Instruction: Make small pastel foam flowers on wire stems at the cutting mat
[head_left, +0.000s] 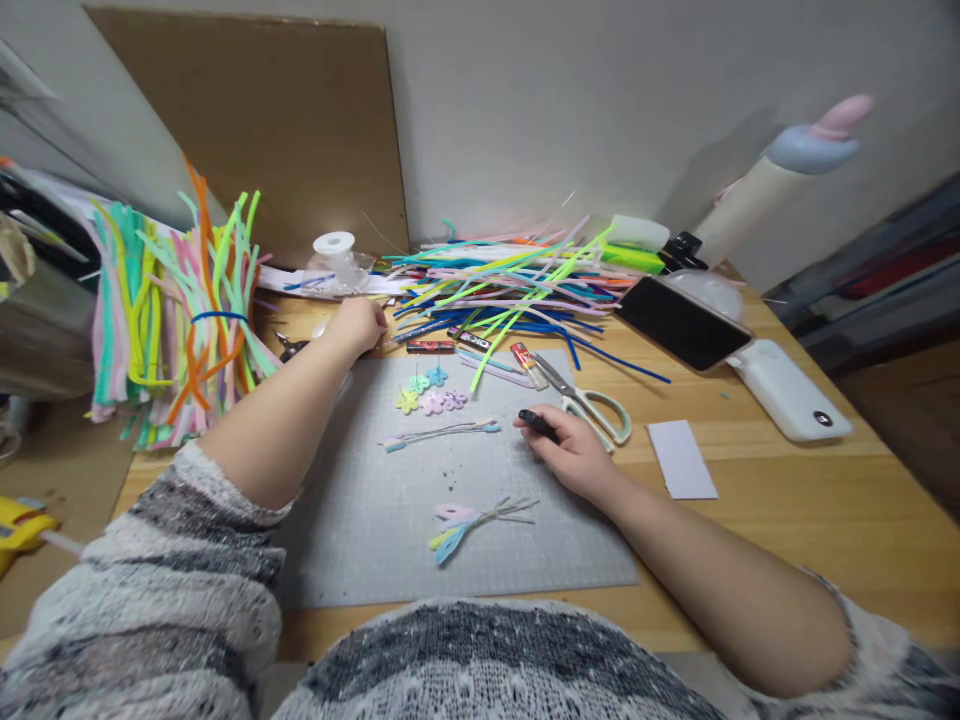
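My left hand (pixel 358 326) reaches to the back edge of the grey cutting mat (pixel 345 540), its fingers curled and what they hold, if anything, hidden. A slim dark speckled stick (pixel 424 330) lies just right of its fingertips. Over the mat's right side, my right hand (pixel 574 455) is closed around a small black object (pixel 538 425), its kind unclear. Between the hands lie small pastel flowers (pixel 431 401) and thin wire stems with coloured tips (pixel 442 432). Nearer me is a bunch of looped pink, yellow and blue pipe cleaners (pixel 454 535).
Scissors (pixel 589 400) lie beside my right hand. Loose pipe cleaners (pixel 517 280) pile up at the back; a tied bundle (pixel 180 320) stands left. Around them are a white spool (pixel 334 258), a phone (pixel 682 322), a white power bank (pixel 791 390) and a white card (pixel 682 459).
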